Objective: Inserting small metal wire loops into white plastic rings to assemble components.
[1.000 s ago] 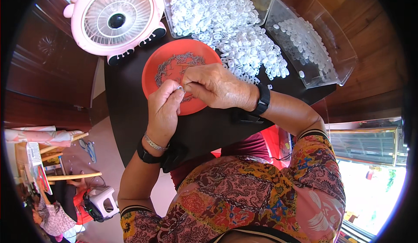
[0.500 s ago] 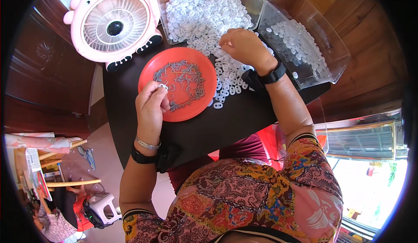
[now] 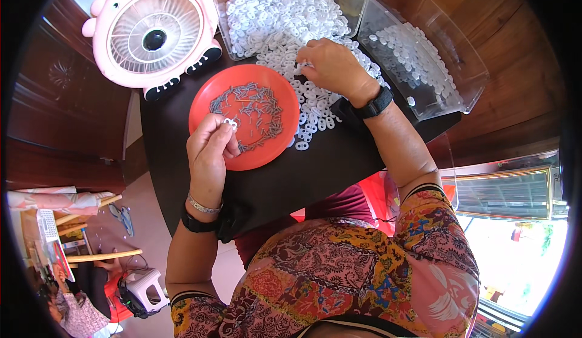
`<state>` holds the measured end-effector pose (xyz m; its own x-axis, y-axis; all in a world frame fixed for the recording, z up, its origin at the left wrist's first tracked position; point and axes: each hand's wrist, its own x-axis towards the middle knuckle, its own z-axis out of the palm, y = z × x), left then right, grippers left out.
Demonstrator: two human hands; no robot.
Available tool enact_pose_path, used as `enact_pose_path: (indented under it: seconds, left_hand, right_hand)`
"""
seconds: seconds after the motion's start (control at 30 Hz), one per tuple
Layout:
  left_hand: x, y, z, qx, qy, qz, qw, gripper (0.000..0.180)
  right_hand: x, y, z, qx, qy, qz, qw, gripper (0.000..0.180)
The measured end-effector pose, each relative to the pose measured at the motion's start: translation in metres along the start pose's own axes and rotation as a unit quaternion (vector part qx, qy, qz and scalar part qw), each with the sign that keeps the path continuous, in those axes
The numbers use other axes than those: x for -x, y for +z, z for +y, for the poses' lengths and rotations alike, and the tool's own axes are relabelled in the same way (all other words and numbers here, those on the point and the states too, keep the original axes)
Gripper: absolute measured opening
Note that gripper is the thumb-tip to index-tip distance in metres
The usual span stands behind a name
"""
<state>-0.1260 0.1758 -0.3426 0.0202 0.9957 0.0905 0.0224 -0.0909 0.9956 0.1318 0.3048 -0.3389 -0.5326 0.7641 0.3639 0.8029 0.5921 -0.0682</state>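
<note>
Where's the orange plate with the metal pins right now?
In the head view, the orange plate sits left of centre on the dark table, just below the pink fan, with the left hand at its lower edge.

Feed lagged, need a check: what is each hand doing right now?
Left hand: closed, pinching a small white plastic piece over the red plate.
Right hand: fingers curled down into the pile of white pieces; grip hidden.

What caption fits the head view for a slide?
Left hand holds a small white part over a red plate of pins; right hand reaches into the white parts pile.
</note>
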Motion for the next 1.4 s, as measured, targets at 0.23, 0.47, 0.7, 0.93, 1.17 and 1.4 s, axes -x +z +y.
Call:
enact_pose_path:
  seconds: [0.23,0.47,0.7,0.93,1.17,1.4]
  left_hand:
    - [0.0,0.001,0.001,-0.004,0.004,-0.017,1.0,0.018]
    - [0.0,-0.001,0.002,0.032,-0.019,-0.019,0.999,0.017]
    - [0.0,-0.001,0.005,0.063,-0.033,-0.011,0.997,0.017]
    - [0.001,-0.002,0.004,0.043,-0.021,-0.026,0.998,0.017]
    - [0.003,0.008,0.001,-0.012,0.083,-0.101,0.991,0.011]
    - [0.003,0.007,0.001,-0.09,0.127,-0.115,0.981,0.009]
  right_hand:
    - [-0.001,0.012,0.002,0.0,-0.043,-0.002,0.999,0.011]
    - [-0.005,0.0,-0.005,-0.12,-0.013,0.021,0.992,0.01]
    - [-0.004,-0.003,-0.007,-0.235,0.041,0.029,0.971,0.013]
    - [-0.006,-0.012,-0.015,-0.458,0.098,-0.057,0.881,0.013]
    - [0.009,-0.021,-0.067,-0.667,0.07,-0.136,0.73,0.01]
    - [0.013,-0.014,-0.086,-0.584,-0.013,-0.134,0.8,0.006]
